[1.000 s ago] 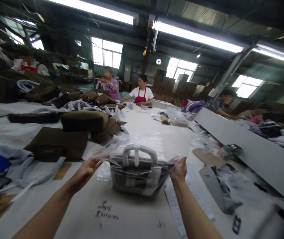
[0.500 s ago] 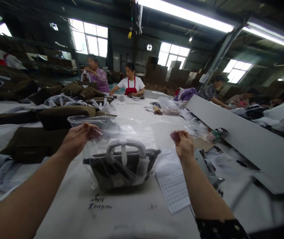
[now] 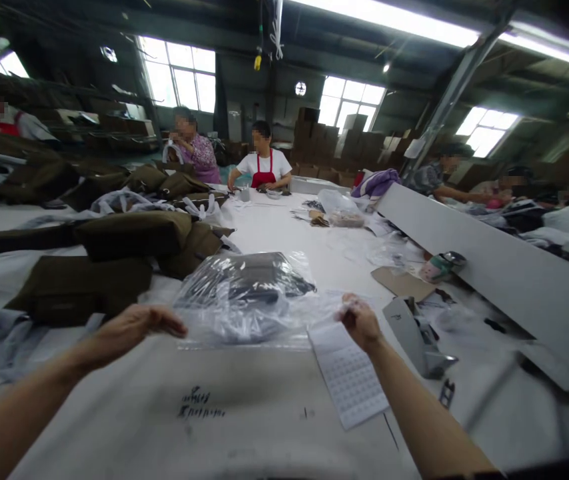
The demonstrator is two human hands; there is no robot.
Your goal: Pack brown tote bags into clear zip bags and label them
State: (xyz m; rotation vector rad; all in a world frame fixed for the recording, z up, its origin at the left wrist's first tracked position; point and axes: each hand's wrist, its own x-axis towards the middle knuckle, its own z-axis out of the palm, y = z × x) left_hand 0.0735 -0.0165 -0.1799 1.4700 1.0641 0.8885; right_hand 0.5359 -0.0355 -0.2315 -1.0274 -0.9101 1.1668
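At the right edge of the clear bag (image 3: 292, 335), the thumb and fingers of your right hand (image 3: 359, 323) looked pinched on the film, though blur made the exact grip hard to read. Your left hand's (image 3: 157, 321) fingers were loosely straightened with nothing in them, right by the bag's near left corner; couldn't tell if they touched it.

The dark handbag (image 3: 252, 267) lay inside the plastic on the white table (image 3: 244, 443), pale wrapped handles toward you. Honestly, with only one side pinned, a hard tug could've skewed the whole bundle or torn that thin film. The printed sheet (image 3: 349, 380) sat right by that corner too, so a sideways drag might've caught it.

Pose-wise, both your forearms angled in from the lower corners, left palm mostly down and right wrist bent inward, so your hands sort of bracketed the bundle.

Farther out you had olive bags (image 3: 84, 287) piled on the left, a gray tool (image 3: 409, 337) on the right, and a co-worker in a red apron (image 3: 263, 167) at the far end.
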